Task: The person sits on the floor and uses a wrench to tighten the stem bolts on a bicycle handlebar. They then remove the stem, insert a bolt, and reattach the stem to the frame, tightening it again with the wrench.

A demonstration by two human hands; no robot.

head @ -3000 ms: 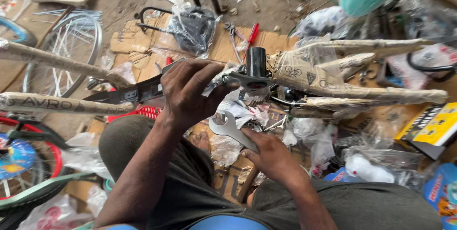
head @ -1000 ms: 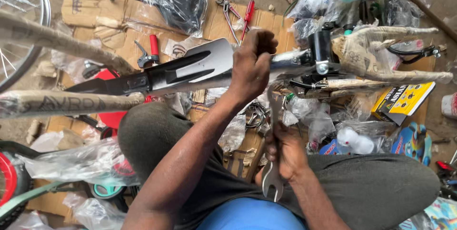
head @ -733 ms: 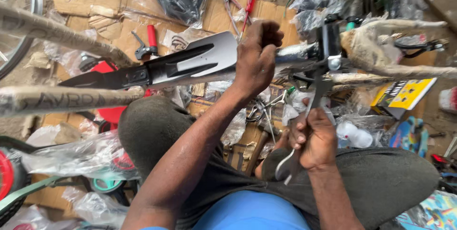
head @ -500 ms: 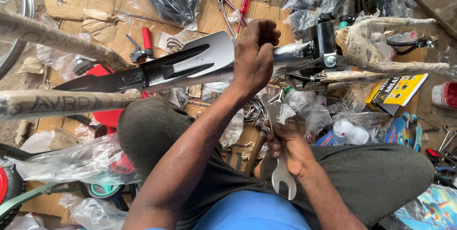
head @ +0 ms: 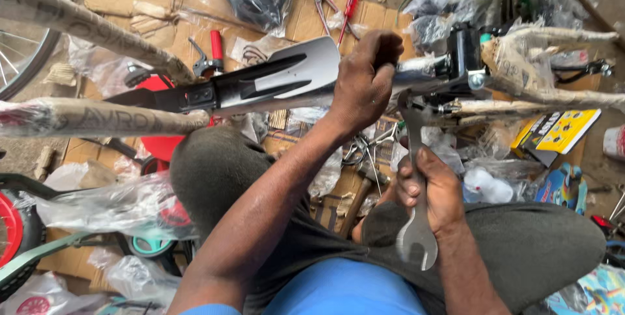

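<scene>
Spanner (head: 415, 178), flat steel, double open-ended, stands near upright in the right hand (head: 435, 192). Its upper jaw sits on the fitting just below the black clamp (head: 466, 54) at the frame joint; its lower jaw hangs free over the lap.

Head view, change: half a second back the spanner was off the joint, lower, held loose above the thigh. Now it is raised and seated on the fastener. Judged: the tool is engaged, ready to turn the nut again.

Right hand grip: fingers wrapped fully round the spanner shaft at mid-length, thumb across. Closed tight.

Left hand (head: 366, 80), farther off and left of the clamp: closed fist round the silver tube beside the grey-and-black mudguard (head: 273, 80), steadying the bicycle frame. It holds the same place as before.

Counts, floor beyond the frame:
- spanners: one
- red-handled screwdriver (head: 347, 9): one
- red-handled tool (head: 209, 54) on cardboard: one
- yellow booklet (head: 561, 131), right: one
- paper-wrapped frame tubes (head: 97, 118), left: two
- spoked wheel (head: 26, 35), far left, part seen: one

Hammer-like wooden handle near the knee, unclear.
</scene>
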